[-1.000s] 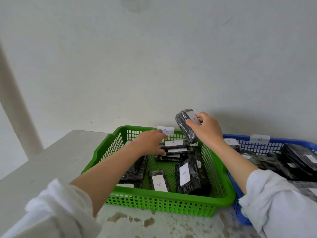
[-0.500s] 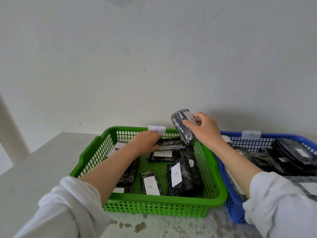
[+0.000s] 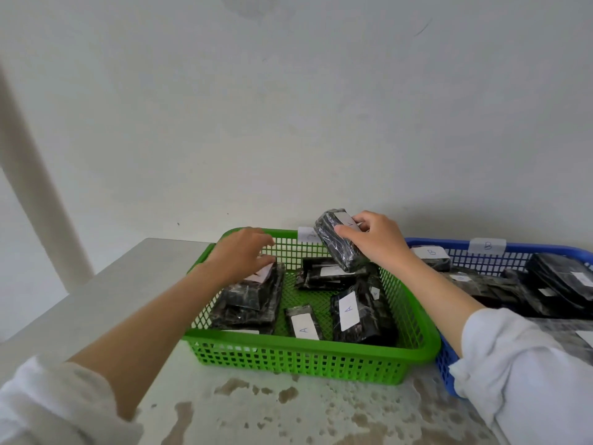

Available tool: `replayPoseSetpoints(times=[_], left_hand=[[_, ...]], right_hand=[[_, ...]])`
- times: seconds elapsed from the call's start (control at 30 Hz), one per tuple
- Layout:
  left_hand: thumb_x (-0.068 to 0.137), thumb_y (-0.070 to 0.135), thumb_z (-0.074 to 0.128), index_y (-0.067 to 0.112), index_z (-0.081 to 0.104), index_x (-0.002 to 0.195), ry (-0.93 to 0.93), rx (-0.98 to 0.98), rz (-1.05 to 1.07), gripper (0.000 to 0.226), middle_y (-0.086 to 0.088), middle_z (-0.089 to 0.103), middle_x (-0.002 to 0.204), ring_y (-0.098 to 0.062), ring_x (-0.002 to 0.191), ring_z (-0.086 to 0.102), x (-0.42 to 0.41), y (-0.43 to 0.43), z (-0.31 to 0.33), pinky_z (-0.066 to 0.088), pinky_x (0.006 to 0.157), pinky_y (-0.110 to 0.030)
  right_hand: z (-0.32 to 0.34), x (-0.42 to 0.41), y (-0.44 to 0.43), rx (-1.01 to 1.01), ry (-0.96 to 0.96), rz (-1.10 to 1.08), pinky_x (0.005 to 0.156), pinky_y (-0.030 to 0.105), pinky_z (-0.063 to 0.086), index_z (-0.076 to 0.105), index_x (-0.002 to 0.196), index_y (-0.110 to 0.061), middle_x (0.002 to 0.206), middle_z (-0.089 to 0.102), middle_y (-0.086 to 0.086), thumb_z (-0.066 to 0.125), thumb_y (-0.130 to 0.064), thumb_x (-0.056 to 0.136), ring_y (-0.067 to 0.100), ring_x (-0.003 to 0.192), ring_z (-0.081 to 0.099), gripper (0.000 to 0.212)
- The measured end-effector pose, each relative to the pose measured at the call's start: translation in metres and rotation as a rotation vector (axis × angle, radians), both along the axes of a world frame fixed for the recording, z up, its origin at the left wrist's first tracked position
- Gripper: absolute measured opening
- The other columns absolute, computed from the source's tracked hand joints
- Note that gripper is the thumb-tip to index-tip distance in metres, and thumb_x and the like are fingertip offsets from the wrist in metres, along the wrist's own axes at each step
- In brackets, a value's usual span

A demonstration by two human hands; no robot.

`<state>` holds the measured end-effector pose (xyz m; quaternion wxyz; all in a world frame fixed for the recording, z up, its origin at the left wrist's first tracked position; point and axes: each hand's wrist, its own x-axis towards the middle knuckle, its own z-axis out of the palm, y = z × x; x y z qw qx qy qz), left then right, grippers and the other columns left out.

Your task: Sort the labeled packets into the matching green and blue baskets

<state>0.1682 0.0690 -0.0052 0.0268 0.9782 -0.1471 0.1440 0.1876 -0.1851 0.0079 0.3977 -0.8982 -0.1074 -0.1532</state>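
A green basket (image 3: pixel 305 348) holds several dark wrapped packets with white "A" labels, among them one (image 3: pixel 348 311) standing at the front right and a flat one (image 3: pixel 303 326) beside it. My right hand (image 3: pixel 375 242) grips a dark labeled packet (image 3: pixel 338 248), tilted, above the basket's back right part. My left hand (image 3: pixel 240 255) hovers over the stack of packets (image 3: pixel 250 303) at the basket's left side, fingers bent down and touching the top packet's label. To the right, touching the green one, sits a blue basket (image 3: pixel 449 244) tagged "B" (image 3: pixel 487 246).
Several dark packets (image 3: pixel 561 281) lie in the blue basket. Both baskets sit on a pale, stained table (image 3: pixel 96 300) against a white wall. A white post (image 3: pixel 32 171) rises at the far left. My white sleeves fill the lower corners.
My left hand has moved from the packets at the back middle of the green basket to the stack on its left. My right hand still holds its packet in about the same place.
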Motion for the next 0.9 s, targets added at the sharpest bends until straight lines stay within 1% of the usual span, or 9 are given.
replayPoseSetpoints(times=[0.1,0.23,0.27,0.33,0.43,0.53,0.67,0.8,0.9], left_hand=[[0.080,0.065,0.053,0.016,0.039,0.139,0.161,0.055,0.177,0.078,-0.007,0.054,0.131,-0.023,0.112,0.055,-0.019,0.018,-0.001,0.050,0.091,-0.037],[0.069,0.061,0.069,0.023,0.023,0.147,0.461,-0.243,0.152,0.098,-0.007,0.050,0.137,-0.023,0.108,0.058,-0.033,-0.014,-0.011,0.051,0.090,-0.033],[0.069,0.052,0.074,0.023,0.026,0.145,0.451,-0.283,0.146,0.095,-0.007,0.052,0.134,-0.023,0.106,0.059,-0.032,-0.020,-0.011,0.051,0.089,-0.034],[0.072,0.033,0.075,0.018,0.036,0.138,0.372,-0.346,0.128,0.078,-0.005,0.059,0.112,-0.017,0.082,0.062,-0.028,-0.021,-0.005,0.054,0.065,-0.025],[0.076,0.025,0.070,0.013,0.043,0.131,0.240,-0.471,0.148,0.062,-0.003,0.059,0.098,-0.010,0.066,0.060,-0.021,-0.004,0.020,0.046,0.044,-0.016],[0.076,0.029,0.071,0.014,0.044,0.132,0.151,-0.523,0.204,0.064,-0.009,0.060,0.101,-0.012,0.065,0.061,-0.017,0.018,0.046,0.046,0.042,-0.018],[0.072,0.047,0.072,0.020,0.047,0.132,0.033,-0.532,0.279,0.070,-0.012,0.060,0.118,-0.021,0.085,0.056,-0.013,0.034,0.055,0.047,0.066,-0.026],[0.073,0.052,0.069,0.022,0.045,0.132,-0.003,-0.526,0.255,0.070,-0.010,0.062,0.115,-0.020,0.082,0.057,-0.010,0.027,0.039,0.045,0.058,-0.023],[0.075,0.049,0.066,0.019,0.044,0.131,-0.028,-0.381,0.210,0.067,-0.006,0.062,0.114,-0.018,0.084,0.059,-0.011,0.015,0.019,0.049,0.058,-0.021]], right_hand=[[-0.001,-0.006,0.025,-0.066,0.014,0.046,0.060,0.029,0.044,0.064,0.093,-0.015,0.082,0.066,0.001,0.061,-0.054,0.080,0.017,0.073,0.060,0.042],[-0.008,-0.013,0.050,-0.156,0.006,0.071,0.067,0.036,0.051,0.063,0.095,-0.013,0.087,0.068,0.007,0.059,-0.056,0.080,0.023,0.079,0.065,0.046],[-0.009,-0.013,0.054,-0.190,-0.010,0.057,0.064,0.037,0.051,0.062,0.096,-0.011,0.088,0.069,0.010,0.058,-0.056,0.080,0.025,0.079,0.065,0.048],[-0.009,-0.013,0.056,-0.246,-0.040,0.004,0.054,0.033,0.044,0.060,0.094,-0.009,0.085,0.067,0.011,0.056,-0.056,0.081,0.026,0.074,0.064,0.049],[0.000,-0.007,0.051,-0.248,-0.062,-0.078,0.049,0.026,0.037,0.057,0.088,-0.014,0.071,0.060,0.000,0.055,-0.057,0.082,0.017,0.062,0.056,0.043],[0.010,0.001,0.045,-0.172,-0.065,-0.099,0.051,0.026,0.034,0.057,0.081,-0.009,0.067,0.057,0.002,0.057,-0.054,0.082,0.021,0.061,0.054,0.044],[0.014,0.009,0.047,-0.090,0.040,-0.025,0.060,0.031,0.044,0.064,0.096,0.005,0.090,0.068,0.021,0.062,-0.051,0.081,0.030,0.071,0.062,0.058],[0.003,0.005,0.058,-0.389,0.387,0.214,0.042,0.019,0.041,0.065,0.103,-0.002,0.096,0.069,0.016,0.065,-0.052,0.080,0.017,0.058,0.060,0.055],[-0.012,0.004,0.065,-0.591,0.455,0.273,0.043,0.020,0.038,0.065,0.103,-0.002,0.095,0.071,0.011,0.065,-0.054,0.079,0.020,0.055,0.064,0.057]])
